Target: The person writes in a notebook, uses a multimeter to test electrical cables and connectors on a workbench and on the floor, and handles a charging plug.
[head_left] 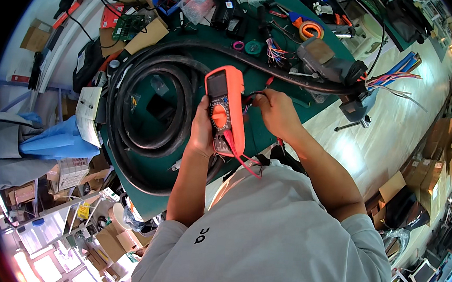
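An orange multimeter with a dark display and a round dial stands tilted in my left hand, whose fingers are wrapped round its left side. A red test lead is plugged into its lower part. Just to the right of the meter, my right hand is closed in a pinch on dark test leads; their exact grip is partly hidden by the fingers. A red probe tip shows above that hand. Beside my left hand, a thick black cable lies coiled on the green table.
The cable's stripped end with many-coloured wires sticks out past a grey bench vise at the right table edge. Orange tape, a black heat gun and an open cardboard box crowd the far side. Cartons stand on the floor at right.
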### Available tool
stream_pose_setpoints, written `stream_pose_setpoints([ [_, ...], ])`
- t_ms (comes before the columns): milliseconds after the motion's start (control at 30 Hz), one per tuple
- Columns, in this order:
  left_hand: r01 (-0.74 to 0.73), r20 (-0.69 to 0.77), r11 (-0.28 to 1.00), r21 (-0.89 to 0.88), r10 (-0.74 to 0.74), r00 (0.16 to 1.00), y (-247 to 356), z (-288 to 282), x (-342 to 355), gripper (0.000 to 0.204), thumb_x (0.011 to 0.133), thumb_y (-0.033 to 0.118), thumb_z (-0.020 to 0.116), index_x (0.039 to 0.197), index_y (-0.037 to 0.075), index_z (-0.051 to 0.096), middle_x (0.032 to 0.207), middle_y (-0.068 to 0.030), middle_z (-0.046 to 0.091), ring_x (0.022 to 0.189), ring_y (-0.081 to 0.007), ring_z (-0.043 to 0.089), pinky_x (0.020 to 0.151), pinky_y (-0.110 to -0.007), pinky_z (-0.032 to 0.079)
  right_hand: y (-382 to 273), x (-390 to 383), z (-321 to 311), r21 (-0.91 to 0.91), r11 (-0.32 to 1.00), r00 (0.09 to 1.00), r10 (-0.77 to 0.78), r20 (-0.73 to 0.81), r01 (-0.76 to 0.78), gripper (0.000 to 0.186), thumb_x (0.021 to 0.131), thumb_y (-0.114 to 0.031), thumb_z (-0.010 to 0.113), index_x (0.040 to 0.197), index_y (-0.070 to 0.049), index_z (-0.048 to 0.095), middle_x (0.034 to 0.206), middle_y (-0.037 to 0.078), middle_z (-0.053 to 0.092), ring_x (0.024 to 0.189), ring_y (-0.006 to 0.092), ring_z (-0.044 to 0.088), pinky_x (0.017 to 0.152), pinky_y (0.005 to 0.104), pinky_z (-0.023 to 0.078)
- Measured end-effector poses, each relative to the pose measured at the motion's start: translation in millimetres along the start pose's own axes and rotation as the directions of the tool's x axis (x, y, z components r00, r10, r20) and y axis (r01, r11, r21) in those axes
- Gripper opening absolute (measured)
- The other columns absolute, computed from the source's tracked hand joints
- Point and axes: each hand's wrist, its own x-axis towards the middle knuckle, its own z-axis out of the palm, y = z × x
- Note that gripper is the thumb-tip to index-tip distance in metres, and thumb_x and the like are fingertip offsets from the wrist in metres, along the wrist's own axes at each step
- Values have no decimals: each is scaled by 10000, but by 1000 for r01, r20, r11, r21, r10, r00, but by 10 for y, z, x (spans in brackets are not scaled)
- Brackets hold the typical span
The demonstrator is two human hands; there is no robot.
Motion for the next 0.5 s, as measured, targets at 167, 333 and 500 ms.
stream_pose_setpoints([
  [167,-63,-92,983,172,79,993,28,-32,121,588,1004,515,275,1155,24,561,955,-117,659,785,-199,663,686,-340,577,367,131,-293,113,993,967,50,-249,-22,295,932,-213,473,866,17,645,592,105,548,495,217,537,488,345,418],
  [333,-124,-109,955,269,158,981,130,-95,267,688,971,597,238,1189,20,543,976,-103,657,818,-194,659,717,-340,568,346,218,-688,190,931,931,340,-130,-313,262,895,-188,521,858,44,639,677,222,610,660,377,621,618,432,459],
  [500,-216,-41,960,176,226,973,87,-21,400,653,974,575,282,1193,13,530,1071,-103,636,933,-197,644,834,-350,540,212,260,-447,99,995,983,-19,180,1,290,893,-241,574,904,44,628,730,184,611,685,306,603,634,379,453],
])
